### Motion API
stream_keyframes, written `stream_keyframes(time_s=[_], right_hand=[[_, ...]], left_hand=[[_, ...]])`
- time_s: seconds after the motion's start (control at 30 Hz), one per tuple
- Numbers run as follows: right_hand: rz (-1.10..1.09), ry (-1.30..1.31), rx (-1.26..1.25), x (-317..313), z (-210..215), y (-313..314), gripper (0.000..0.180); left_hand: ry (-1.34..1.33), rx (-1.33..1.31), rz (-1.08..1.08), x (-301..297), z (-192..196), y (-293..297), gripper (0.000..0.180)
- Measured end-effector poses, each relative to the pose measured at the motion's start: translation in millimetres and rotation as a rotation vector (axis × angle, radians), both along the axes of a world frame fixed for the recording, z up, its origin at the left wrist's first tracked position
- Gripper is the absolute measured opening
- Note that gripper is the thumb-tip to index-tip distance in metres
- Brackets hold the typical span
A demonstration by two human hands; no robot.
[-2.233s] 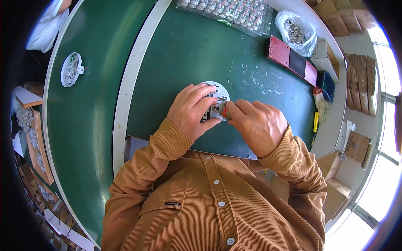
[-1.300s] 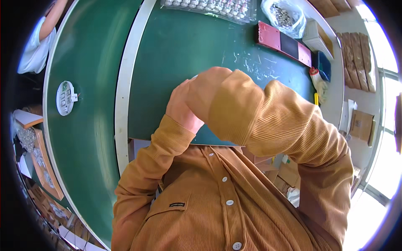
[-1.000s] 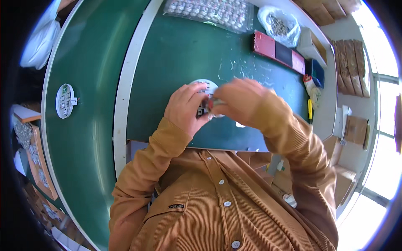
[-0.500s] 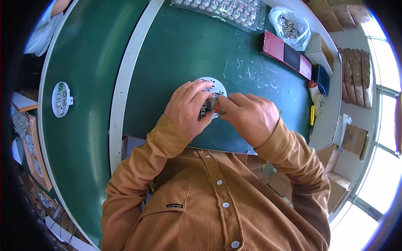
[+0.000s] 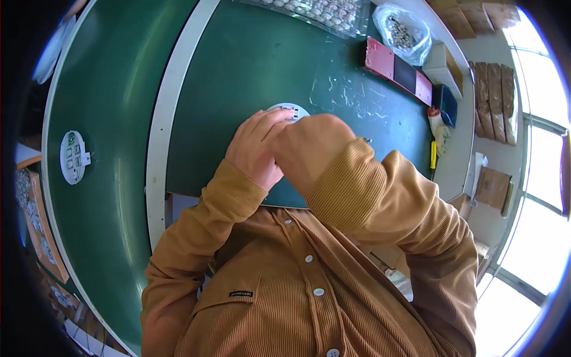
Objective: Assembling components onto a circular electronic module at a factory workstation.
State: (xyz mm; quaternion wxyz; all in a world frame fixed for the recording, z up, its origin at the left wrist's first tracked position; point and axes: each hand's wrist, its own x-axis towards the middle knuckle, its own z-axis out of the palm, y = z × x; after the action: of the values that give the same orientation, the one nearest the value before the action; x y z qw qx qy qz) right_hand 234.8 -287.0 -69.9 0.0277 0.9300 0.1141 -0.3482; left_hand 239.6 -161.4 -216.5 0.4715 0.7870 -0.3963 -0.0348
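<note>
A round white plate with small dark parts on it [image 5: 289, 109] lies on the green bench, mostly covered by my hands. My left hand [image 5: 254, 146] grips it, fingers bent over its left side. Crossing close in front is my right hand [image 5: 315, 146], turned over with its back toward me. Its fingers are hidden; whatever they hold cannot be made out. A small dark tip [image 5: 367, 140] shows just beyond the right cuff. Another round white plate, with a green circuit board and a side tab [image 5: 72, 157], lies on the green strip at left.
Trays of small round parts [image 5: 321, 13] stand at the far edge. Beside them are a clear bag of metal bits [image 5: 401, 35] and a red-and-black block [image 5: 397, 70]. A yellow-handled tool [image 5: 433, 154] lies at right. A white rail [image 5: 159, 137] divides bench and strip.
My right hand has swung left and rolled over, now overlapping my left hand and hiding the grey-and-orange piece between the fingers. The view has shifted slightly.
</note>
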Motion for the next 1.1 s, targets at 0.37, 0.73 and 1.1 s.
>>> stream_keyframes(time_s=[0.37,0.73,1.1], right_hand=[[-0.795,-0.528,0.484,-118.3,-70.4,-67.3,0.031],[-0.459,-0.510,0.312,-84.3,-33.5,-77.1,0.028],[0.315,-0.091,-0.079,-0.3,7.3,-16.6,0.008]], left_hand=[[-0.022,0.022,-0.033,3.0,7.0,-8.5,0.026],[-0.048,0.016,-0.057,9.6,12.5,-11.5,0.027],[0.137,0.045,-0.052,9.9,-1.7,-9.1,0.057]])
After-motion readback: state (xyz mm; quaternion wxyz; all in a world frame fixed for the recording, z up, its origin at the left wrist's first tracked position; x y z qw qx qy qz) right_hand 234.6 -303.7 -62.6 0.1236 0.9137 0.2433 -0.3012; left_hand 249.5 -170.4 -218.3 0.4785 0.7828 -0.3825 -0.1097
